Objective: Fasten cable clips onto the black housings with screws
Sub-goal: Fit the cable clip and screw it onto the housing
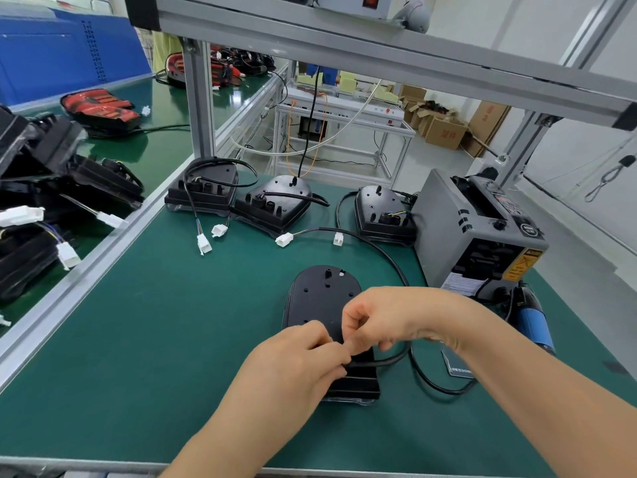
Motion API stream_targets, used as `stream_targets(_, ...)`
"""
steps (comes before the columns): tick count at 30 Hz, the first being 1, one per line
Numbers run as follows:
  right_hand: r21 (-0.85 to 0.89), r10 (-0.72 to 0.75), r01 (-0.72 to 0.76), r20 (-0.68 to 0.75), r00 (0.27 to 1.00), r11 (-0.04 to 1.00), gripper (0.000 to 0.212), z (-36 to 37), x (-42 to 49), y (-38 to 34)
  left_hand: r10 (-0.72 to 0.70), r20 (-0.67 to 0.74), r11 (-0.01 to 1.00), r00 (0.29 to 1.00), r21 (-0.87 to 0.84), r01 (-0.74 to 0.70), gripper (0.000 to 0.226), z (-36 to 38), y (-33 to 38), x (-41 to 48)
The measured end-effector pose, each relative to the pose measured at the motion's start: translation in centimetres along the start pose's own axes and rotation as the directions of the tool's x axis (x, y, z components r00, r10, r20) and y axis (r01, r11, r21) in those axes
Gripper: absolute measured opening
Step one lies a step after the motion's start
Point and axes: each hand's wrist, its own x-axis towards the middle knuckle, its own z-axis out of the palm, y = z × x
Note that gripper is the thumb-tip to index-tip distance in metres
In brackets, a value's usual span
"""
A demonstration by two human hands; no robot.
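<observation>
Pinches cable (391,361) with left hand (293,360) and right hand (389,319) over housing (320,294) near worktop's (172,339) front edge, likely to seat an unseen clip.

The left grip (296,357) and right grip (389,319) meet above the near black housing (320,294) on the green worktop (172,322), fingers curled, pinching the black cable (393,360). Three further housings (272,205) stand behind it, beside a grey dispenser (475,232).
</observation>
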Motion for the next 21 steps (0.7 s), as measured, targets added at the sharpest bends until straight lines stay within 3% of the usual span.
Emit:
stream_targets(9, 0.039, 0.021, -0.021, -0.001, 1.000, 0.999, 0.014, 0.1, -0.2, 0.1, 0.043, -0.057, 0.973, 0.997, 0.228, -0.029, 0.033, 1.4, 0.5, -0.9)
stream_targets(15, 0.117, 0.019, -0.017, -0.016, 1.000, 0.993, 0.012, 0.3, -0.5, 0.3, 0.020, -0.106, 0.975, 0.994, 0.221, 0.004, 0.031, 1.7, 0.9, -0.8)
stream_targets(21, 0.039, -0.033, 0.035, -0.045, 0.998, 0.999, 0.010, 0.6, -0.5, 0.3, 0.021, -0.109, 0.974, 0.994, 0.227, 0.004, 0.030, 1.8, 1.0, -0.8)
